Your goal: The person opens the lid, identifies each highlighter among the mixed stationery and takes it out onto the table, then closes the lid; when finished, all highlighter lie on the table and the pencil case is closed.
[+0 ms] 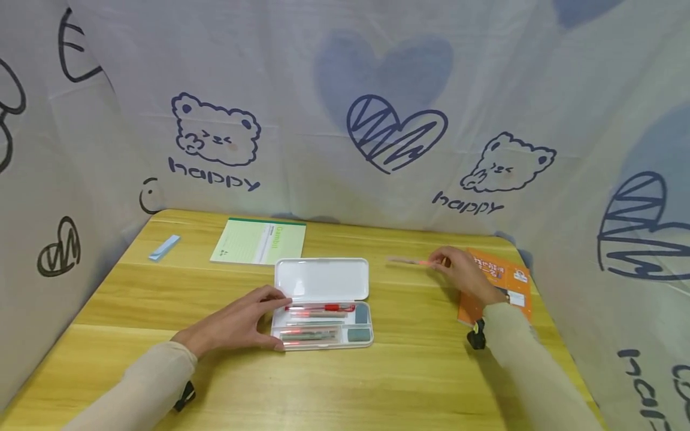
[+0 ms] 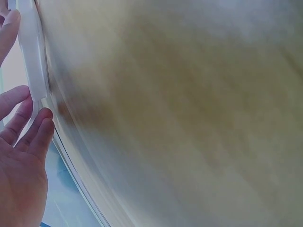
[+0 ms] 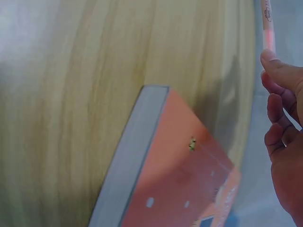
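Observation:
A white pencil case (image 1: 321,280) lies with its lid raised at the middle of the table. Inside are several pens, one of them a red pen (image 1: 339,307), and grey-green blocks (image 1: 359,334). My left hand (image 1: 237,320) holds the case's left end, thumb at the near corner and fingers by the hinge; the left wrist view shows its fingers against the white edge (image 2: 35,56). Off to the right, my right hand (image 1: 465,275) pinches a slim pen (image 1: 409,261) by one end. In the right wrist view the pen (image 3: 268,23) has a pale printed barrel and a pinkish-red section.
An orange book (image 1: 485,269) lies under the right hand and wrist; its thick page edge (image 3: 130,156) shows in the right wrist view. Behind the case lies a green notebook (image 1: 253,242). A light-blue strip-shaped item (image 1: 164,248) sits far left. Printed curtains (image 1: 302,149) border the table (image 1: 377,389).

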The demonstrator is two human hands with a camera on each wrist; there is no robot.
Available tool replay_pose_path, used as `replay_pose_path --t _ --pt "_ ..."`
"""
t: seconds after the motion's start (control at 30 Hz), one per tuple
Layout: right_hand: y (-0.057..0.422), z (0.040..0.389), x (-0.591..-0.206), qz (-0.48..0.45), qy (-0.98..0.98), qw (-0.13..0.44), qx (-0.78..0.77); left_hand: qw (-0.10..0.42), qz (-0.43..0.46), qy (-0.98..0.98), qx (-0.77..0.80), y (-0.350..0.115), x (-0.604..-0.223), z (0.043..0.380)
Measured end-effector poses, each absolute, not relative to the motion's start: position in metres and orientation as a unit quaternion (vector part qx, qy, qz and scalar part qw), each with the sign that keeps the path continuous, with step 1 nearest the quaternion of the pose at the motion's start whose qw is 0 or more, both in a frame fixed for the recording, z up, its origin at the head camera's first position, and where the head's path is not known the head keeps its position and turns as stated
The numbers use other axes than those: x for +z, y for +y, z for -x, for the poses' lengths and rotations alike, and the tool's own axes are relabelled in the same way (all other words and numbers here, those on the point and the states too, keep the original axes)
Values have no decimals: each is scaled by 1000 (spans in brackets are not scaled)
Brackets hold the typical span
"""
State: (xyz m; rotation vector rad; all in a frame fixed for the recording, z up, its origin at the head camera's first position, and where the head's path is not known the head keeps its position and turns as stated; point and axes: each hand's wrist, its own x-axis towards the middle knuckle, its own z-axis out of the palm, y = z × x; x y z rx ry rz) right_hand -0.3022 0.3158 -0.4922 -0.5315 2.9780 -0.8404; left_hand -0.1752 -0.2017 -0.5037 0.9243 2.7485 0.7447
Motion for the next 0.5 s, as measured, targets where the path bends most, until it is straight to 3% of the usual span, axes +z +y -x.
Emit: replay_pose_path --t 0.5 --pt "323 316 -516 140 940 92 -298 89 -298 916 254 -201 -505 176"
